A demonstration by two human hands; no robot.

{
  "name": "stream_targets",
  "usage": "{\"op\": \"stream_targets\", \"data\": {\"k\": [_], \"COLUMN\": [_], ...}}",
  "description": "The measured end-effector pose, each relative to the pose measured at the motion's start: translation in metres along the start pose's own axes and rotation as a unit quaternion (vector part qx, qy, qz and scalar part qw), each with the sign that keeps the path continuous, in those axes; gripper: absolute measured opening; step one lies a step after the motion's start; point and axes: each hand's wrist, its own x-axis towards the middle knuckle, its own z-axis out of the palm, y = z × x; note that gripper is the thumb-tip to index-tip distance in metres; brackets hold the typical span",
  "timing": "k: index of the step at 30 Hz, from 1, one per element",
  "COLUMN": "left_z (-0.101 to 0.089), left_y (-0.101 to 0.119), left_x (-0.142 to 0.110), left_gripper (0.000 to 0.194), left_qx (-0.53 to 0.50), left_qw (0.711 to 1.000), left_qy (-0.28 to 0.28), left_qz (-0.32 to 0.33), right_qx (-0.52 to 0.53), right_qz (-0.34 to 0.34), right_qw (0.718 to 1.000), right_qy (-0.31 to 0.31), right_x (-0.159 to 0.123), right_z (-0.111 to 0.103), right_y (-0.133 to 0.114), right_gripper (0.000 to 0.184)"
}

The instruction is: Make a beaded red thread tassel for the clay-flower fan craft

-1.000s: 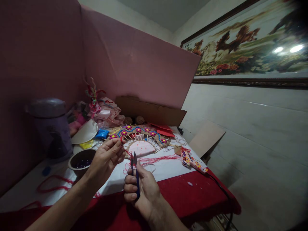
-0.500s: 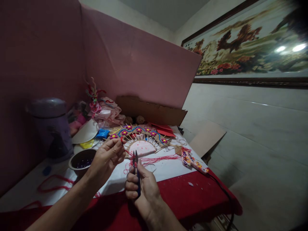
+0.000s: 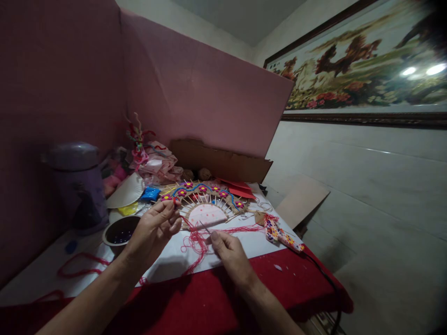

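Observation:
My left hand [image 3: 157,228] is closed in a pinch on red yarn [image 3: 197,246], whose strands hang below the fingers in a loose tangle. A small red end pokes up above the fingertips. My right hand [image 3: 232,256] is closed round thread snips, turned so that only the thin blades [image 3: 205,227] show past the thumb; the handle is hidden in the palm. Just behind both hands lies a fan-shaped craft piece [image 3: 207,215] with a pale dotted half-circle, radiating sticks and a woven arc of purple flowers and blue cord.
A dark-filled bowl [image 3: 108,237] and a purple flask [image 3: 82,186] stand left. Right lies a flower-patterned glue gun [image 3: 279,235] with a black cord. Behind are a blue packet [image 3: 151,194], a paper plate [image 3: 127,191], red paper [image 3: 240,190] and a cardboard strip [image 3: 220,163].
My right hand has moved a little right and turned the snips, so the blades now point up and left instead of upright. My left hand stays nearly in place with the yarn.

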Motion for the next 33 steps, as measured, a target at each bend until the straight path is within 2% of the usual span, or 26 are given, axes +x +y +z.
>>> {"op": "stream_targets", "data": {"k": [1, 3, 6, 8, 10, 12, 14, 17, 19, 21, 23, 28, 33], "left_z": [0.000, 0.000, -0.001, -0.003, -0.006, -0.008, -0.010, -0.011, -0.011, -0.011, -0.011, -0.010, -0.012], "left_y": [0.000, -0.001, -0.005, -0.008, -0.013, -0.019, -0.024, -0.029, -0.030, -0.029, -0.028, -0.030, -0.036], "left_x": [0.000, 0.000, 0.001, 0.002, 0.003, 0.003, 0.003, 0.004, 0.004, 0.005, 0.006, 0.007, 0.008], "left_gripper": [0.009, 0.013, 0.013, 0.014, 0.016, 0.019, 0.023, 0.030, 0.033, 0.034, 0.033, 0.033, 0.025], "left_qx": [0.002, 0.007, 0.022, 0.039, 0.058, 0.087, 0.137, 0.222, 0.258, 0.286, 0.308, 0.333, 0.290], "left_qw": [1.000, 1.000, 0.998, 0.994, 0.988, 0.982, 0.974, 0.954, 0.946, 0.941, 0.937, 0.931, 0.946], "left_qy": [-0.007, -0.021, -0.057, -0.099, -0.133, -0.154, -0.169, -0.189, -0.186, -0.173, -0.155, -0.119, -0.110], "left_qz": [0.000, -0.001, -0.015, -0.032, -0.050, -0.061, -0.065, -0.073, -0.068, -0.058, -0.058, -0.086, -0.097], "right_qx": [-0.122, -0.295, -0.412, -0.431, -0.392, -0.296, -0.180, -0.030, 0.051, 0.112, 0.141, 0.148, 0.125], "right_qz": [-0.069, -0.139, -0.176, -0.208, -0.248, -0.261, -0.220, -0.157, -0.125, -0.110, -0.103, -0.096, -0.115], "right_qw": [0.990, 0.945, 0.891, 0.874, 0.883, 0.916, 0.951, 0.967, 0.971, 0.975, 0.977, 0.978, 0.984], "right_qy": [0.019, 0.007, -0.072, -0.087, -0.067, -0.071, -0.123, -0.199, -0.197, -0.155, -0.123, -0.114, -0.060], "right_x": [0.003, 0.008, 0.016, 0.022, 0.028, 0.036, 0.045, 0.056, 0.062, 0.065, 0.066, 0.063, 0.064], "right_z": [-0.010, -0.031, -0.054, -0.060, -0.058, -0.047, -0.030, -0.004, 0.009, 0.016, 0.017, 0.008, 0.003], "right_y": [0.002, 0.006, 0.011, 0.009, 0.000, -0.013, -0.025, -0.032, -0.029, -0.022, -0.014, -0.004, 0.000], "right_gripper": [0.034, 0.021, 0.014, 0.012, 0.015, 0.022, 0.037, 0.050, 0.044, 0.038, 0.033, 0.029, 0.031]}}
